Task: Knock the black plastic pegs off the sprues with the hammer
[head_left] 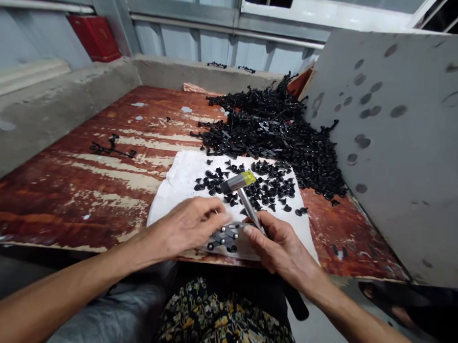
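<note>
at the table edge (75,245), left hand (188,223) and right hand (282,248) grip a bracket (225,238).

No legible text, label, brand or number anywhere

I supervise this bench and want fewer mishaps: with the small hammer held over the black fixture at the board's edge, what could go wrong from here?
The left hand steadies the black fixture right beside the small hammer held in the right hand, so a stray tap could hit its fingers. The fixture sits at the near edge of the wooden board and might slip into the lap. Loose black parts on the white cloth could scatter if jolted.
</note>
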A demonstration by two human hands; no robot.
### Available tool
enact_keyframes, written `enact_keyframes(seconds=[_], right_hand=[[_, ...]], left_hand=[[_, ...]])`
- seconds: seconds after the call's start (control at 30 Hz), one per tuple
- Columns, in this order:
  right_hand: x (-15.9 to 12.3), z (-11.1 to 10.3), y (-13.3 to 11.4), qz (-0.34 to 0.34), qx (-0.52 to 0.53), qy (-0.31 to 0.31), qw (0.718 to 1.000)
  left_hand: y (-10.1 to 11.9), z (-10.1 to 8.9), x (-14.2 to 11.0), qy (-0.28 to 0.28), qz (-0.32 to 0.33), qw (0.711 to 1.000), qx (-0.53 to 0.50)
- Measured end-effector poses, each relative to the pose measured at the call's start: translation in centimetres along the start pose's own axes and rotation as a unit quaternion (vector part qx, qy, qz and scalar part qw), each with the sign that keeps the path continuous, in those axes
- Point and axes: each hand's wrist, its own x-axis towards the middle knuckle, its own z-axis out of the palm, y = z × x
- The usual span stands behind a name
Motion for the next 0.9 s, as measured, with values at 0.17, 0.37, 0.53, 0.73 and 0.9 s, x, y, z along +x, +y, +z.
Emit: enact_keyframes(seconds=[0.17,0.37,0.53,0.73,0.9], right_hand=[[-0.4,-0.1,0.5,0.022,0.015,0.074,0.997],[-0.4,1.0,0.5,-0.001,0.005,0.056,0.998],[-1.2,0.5,0.7,-0.016,-0.043,0.038,0.998],[-2.4,-1.3,0.6,0.012,-0.108,0.047,0.993],[-2.3,-1.8,0.3,-0.023,-0.208,0.048,0.977]], left_hand=[[-1.7,0.0,-1.8,0.052,-0.056,0.996,-0.052],[0.1,1.6,-0.6,0.015,-0.044,0.993,-0.107],[0.6,2.0,0.6,-0.010,-0.116,0.966,-0.232],[0.0,1.4,0.1,-0.017,-0.163,0.944,-0.286],[-1.2,0.9,-0.2,-0.014,-0.142,0.949,-0.282]])
